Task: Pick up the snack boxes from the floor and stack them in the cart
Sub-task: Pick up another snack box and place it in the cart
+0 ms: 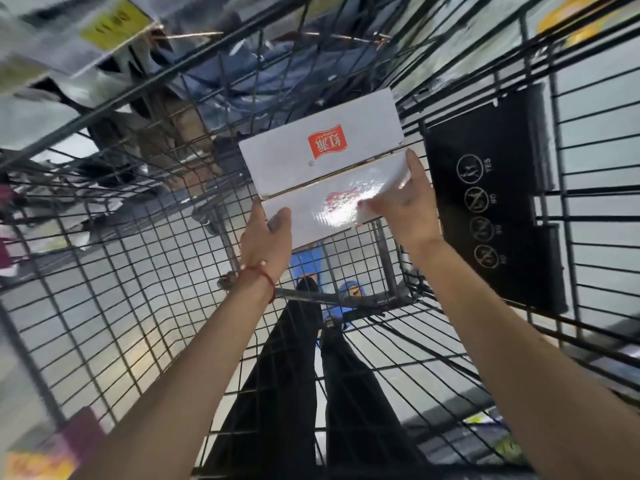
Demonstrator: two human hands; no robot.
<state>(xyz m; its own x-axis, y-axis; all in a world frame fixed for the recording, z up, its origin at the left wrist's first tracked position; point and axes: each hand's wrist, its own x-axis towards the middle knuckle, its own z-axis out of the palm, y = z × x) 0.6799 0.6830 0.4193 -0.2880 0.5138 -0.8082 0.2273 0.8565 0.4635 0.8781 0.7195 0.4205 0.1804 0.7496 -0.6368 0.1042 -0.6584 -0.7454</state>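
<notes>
Around my hands: wire cart [104, 271], mesh on all sides. Right of my right hand [405, 206]: black sign [491, 199] on the cart wall. Between the hands, inside the cart: white box [322, 157]. Left hand [268, 237] grips its near-left corner; right hand grips its right edge.

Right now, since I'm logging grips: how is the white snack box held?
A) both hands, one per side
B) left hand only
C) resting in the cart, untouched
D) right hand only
A: the left hand grips the white snack box at its near-left corner, the right hand its right side.
</notes>
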